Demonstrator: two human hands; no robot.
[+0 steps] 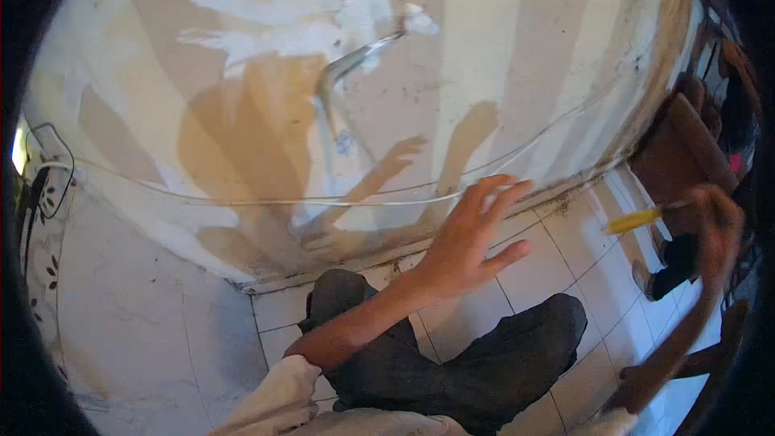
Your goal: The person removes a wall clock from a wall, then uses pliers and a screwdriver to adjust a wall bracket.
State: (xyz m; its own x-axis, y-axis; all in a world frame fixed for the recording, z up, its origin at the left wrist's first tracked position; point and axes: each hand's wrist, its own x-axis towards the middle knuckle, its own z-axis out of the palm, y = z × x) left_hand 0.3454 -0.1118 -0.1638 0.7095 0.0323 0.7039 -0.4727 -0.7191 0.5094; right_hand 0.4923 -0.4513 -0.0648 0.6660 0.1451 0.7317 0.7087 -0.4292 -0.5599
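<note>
Left hand (472,250): spread, empty; right hand (714,222): curled, holding yellow-ended tool (634,220), which juts from its fingers toward left hand; probably light, stiff, best held by narrow end; beyond left hand: white-patched wall (517,56)

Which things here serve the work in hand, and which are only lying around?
Probably for the work:
blurred yellow item in the right hand
bent metallic piece at the white-smeared wall

Probably only around:
white cable along the wall
black cord, far left
</note>
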